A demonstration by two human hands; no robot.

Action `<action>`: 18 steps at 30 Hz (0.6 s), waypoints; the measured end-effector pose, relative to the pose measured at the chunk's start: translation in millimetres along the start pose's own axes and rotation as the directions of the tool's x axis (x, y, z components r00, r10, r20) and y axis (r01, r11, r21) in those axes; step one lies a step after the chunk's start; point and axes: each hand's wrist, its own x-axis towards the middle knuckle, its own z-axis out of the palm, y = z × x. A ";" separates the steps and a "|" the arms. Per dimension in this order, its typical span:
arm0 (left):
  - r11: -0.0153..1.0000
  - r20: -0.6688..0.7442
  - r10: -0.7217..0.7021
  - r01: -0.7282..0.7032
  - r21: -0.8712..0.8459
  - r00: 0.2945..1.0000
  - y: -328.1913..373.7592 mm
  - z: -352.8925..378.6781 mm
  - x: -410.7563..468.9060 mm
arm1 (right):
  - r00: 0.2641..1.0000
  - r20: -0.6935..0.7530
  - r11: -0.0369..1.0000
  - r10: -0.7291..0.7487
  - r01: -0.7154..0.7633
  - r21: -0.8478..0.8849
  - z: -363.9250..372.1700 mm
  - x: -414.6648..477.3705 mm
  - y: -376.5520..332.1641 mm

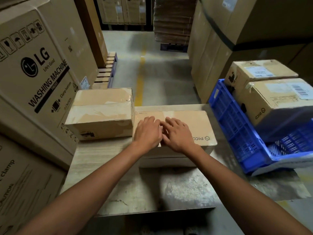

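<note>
A flat cardboard box marked PICO [191, 122] lies on a low wooden table [105, 160] in front of me. My left hand [148, 132] and my right hand [177, 134] both rest side by side on its taped top, fingers spread and nearly straight, touching each other at the seam. A second, taller cardboard box [101, 112] stands on the table right beside it, on the left, touching it.
A blue plastic crate [237, 129] on the right holds two more cardboard boxes [277, 97]. Large LG washing machine cartons [37, 68] wall in the left side. Tall cartons [220, 39] stand at right. A concrete aisle with a yellow line [140, 78] runs ahead.
</note>
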 end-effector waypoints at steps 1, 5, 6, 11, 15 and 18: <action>1.000 0.012 -0.025 0.025 -0.018 1.000 6.4 0.4 1.8 | 1.000 -0.001 1.000 0.020 -0.020 0.009 -1.4 1.3 3.3; 0.975 0.118 -0.005 0.031 -0.219 0.993 37.4 10.5 2.1 | 0.963 0.004 0.962 0.271 -0.271 -0.037 10.8 -11.3 7.2; 0.970 0.124 0.010 0.020 -0.240 0.992 41.2 13.3 0.9 | 0.960 0.019 0.959 0.278 -0.277 -0.059 13.7 -12.2 8.7; 0.976 0.143 0.014 0.018 -0.219 0.990 36.2 17.2 4.1 | 0.968 0.096 0.973 0.231 -0.232 0.001 3.8 -5.0 17.1; 0.961 -0.046 0.163 -0.169 -0.219 0.986 35.1 20.5 -3.3 | 0.987 -0.068 0.984 0.142 -0.134 0.121 -6.3 -18.3 28.7; 0.877 -0.365 0.385 -0.459 -0.143 0.848 27.8 33.3 -15.9 | 0.903 -0.423 0.993 0.072 -0.027 0.112 4.9 -44.0 32.1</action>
